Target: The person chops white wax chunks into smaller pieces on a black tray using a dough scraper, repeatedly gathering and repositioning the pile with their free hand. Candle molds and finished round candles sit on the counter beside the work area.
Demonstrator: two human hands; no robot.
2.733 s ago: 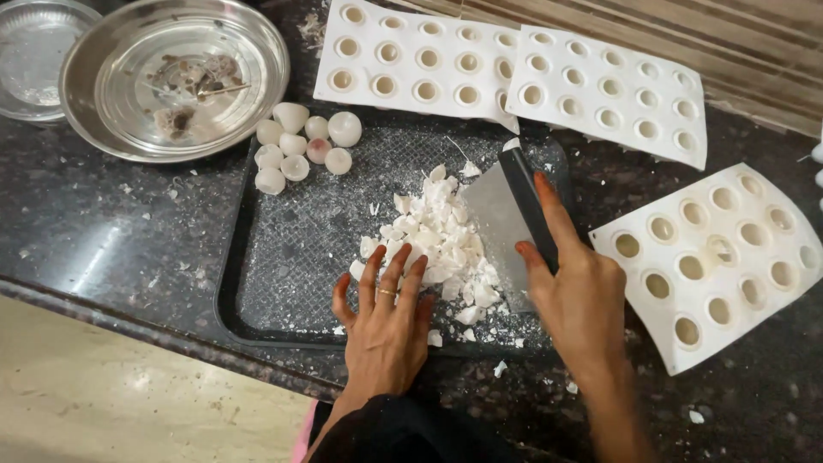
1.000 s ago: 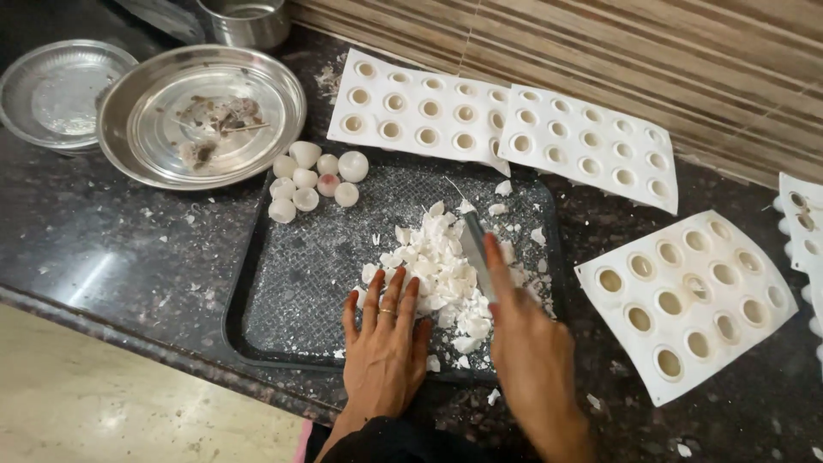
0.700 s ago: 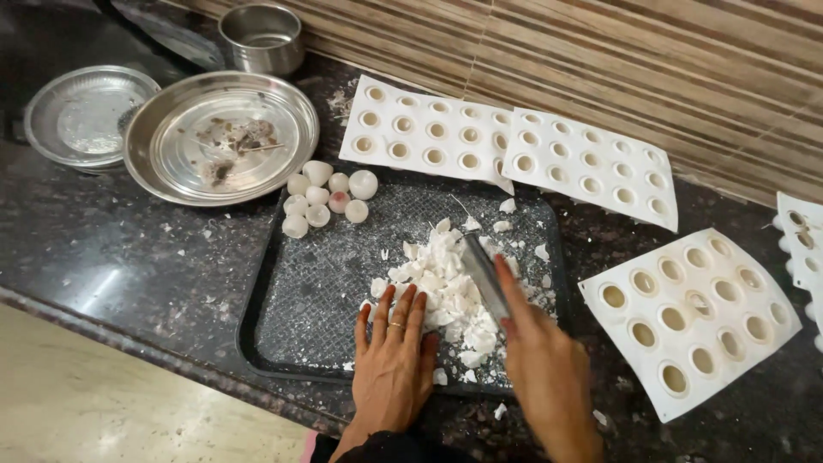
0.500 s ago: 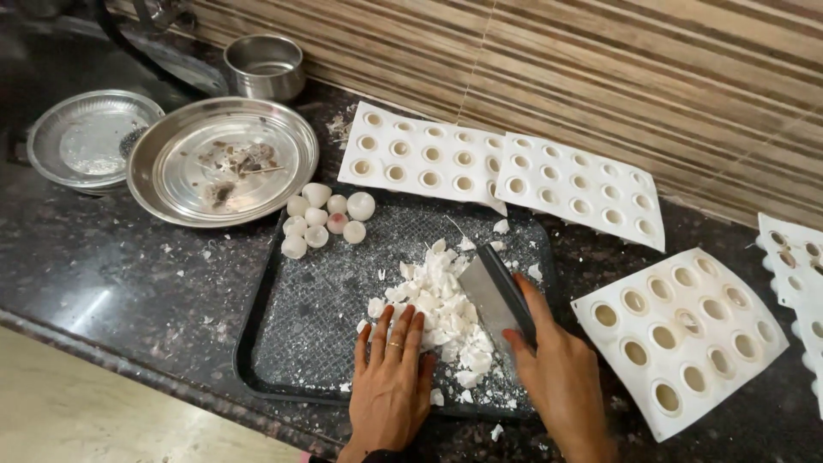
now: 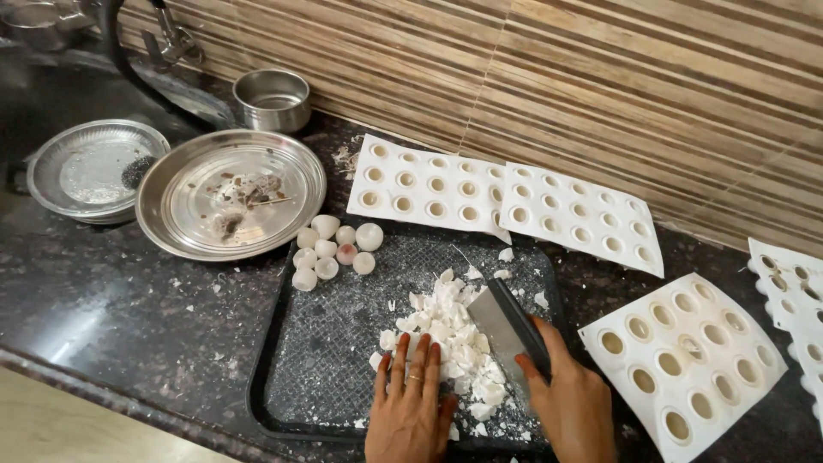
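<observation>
**What the frame is hiding**

The bottom edge is cutting off the left hand (image 5: 410, 410) and right hand (image 5: 567, 403) at the wrists. The left palm is covering part of the white pieces (image 5: 446, 330) and the tray (image 5: 326, 343) beneath. The right hand is hiding the near end of the scraper (image 5: 507, 330). The right edge is cropping the far mould (image 5: 793, 287). The tap (image 5: 163, 30) is running off the top.

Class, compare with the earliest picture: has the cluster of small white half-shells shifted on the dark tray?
No. The half-shells still sit at the tray's far left corner beside the large steel plate; only the camera moved.
</observation>
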